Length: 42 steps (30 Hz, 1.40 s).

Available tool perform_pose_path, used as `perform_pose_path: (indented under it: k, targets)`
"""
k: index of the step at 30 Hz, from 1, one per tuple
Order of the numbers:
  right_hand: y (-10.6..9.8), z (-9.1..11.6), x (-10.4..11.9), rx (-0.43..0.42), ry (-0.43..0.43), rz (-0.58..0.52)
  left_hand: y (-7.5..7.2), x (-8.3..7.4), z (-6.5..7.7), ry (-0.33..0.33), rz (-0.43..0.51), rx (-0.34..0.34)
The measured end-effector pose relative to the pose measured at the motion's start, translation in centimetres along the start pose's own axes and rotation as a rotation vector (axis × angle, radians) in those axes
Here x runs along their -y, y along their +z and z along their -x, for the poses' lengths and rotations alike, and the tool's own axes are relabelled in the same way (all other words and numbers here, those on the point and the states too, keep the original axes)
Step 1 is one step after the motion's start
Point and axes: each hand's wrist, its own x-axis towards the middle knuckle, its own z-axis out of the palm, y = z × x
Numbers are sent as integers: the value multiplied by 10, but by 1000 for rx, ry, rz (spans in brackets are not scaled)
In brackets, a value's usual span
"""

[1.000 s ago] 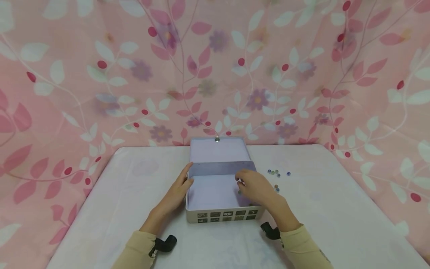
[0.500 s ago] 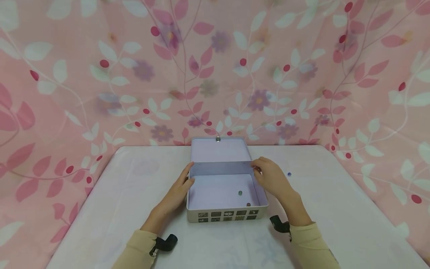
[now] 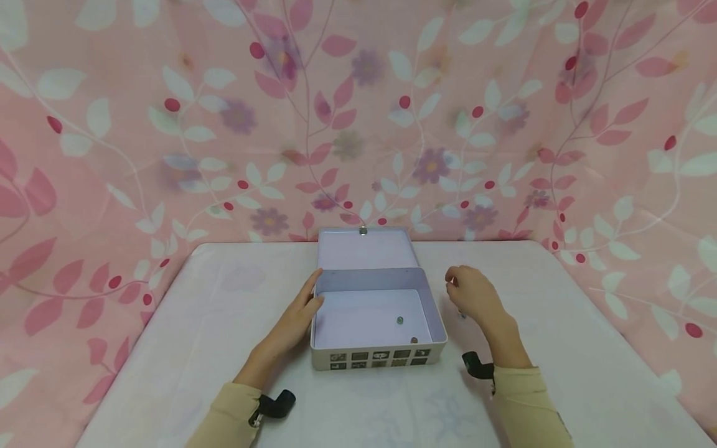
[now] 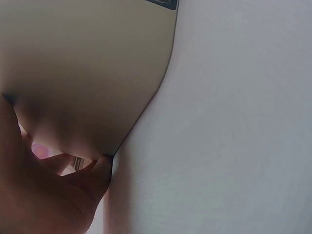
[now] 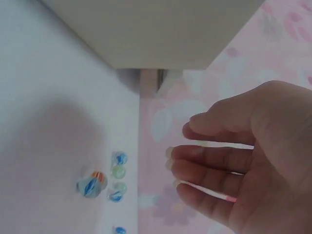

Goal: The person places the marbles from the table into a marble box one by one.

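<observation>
My left hand (image 3: 291,320) holds the left wall of an open hinged tin box (image 3: 378,359), its thumb at the rim. In the left wrist view its bent fingers lie against the box's plain outer side (image 4: 87,58). Inside the box lie a green marble (image 3: 400,320) and a brownish marble (image 3: 414,340). My right hand (image 3: 476,295) hovers right of the box with loosely bent fingers, nothing between them. Below it, in the right wrist view, several glass marbles lie on the table, among them a blue-striped marble (image 5: 89,187) and a greenish marble (image 5: 118,171).
The box's lid (image 3: 364,249) is tipped back toward the pink floral curtain (image 3: 358,124). A white cloth (image 3: 241,286) covers the table. In the head view my right hand hides most of the loose marbles; part of one marble (image 3: 462,315) shows below it.
My right hand has moved right, from over the box's inside, past its right rim, to above the loose marbles. The two marbles in the box are now uncovered. My left hand has stayed put.
</observation>
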Motion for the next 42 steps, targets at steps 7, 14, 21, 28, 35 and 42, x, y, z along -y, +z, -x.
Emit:
perform_pose_path:
  k: [7, 14, 21, 28, 35, 42]
  targets:
    - [3, -1, -21, 106, 117, 8, 0, -1, 0, -4, -4, 1]
    - [3, 0, -31, 123, 138, 5, 0, -1, 0, -7, -2, 1]
    - [5, 1, -40, 189, 178, -6, 0, -2, 0, -25, -6, 2]
    - [6, 2, -51, 204, 187, -18, 0, -1, 0, -10, 7, 6]
    - [10, 1, -57, 228, 215, -47, 0, 1, -1, 7, 15, 10]
    - [15, 0, -60, 198, 269, -73, 0, 0, 0, 8, 6, 9]
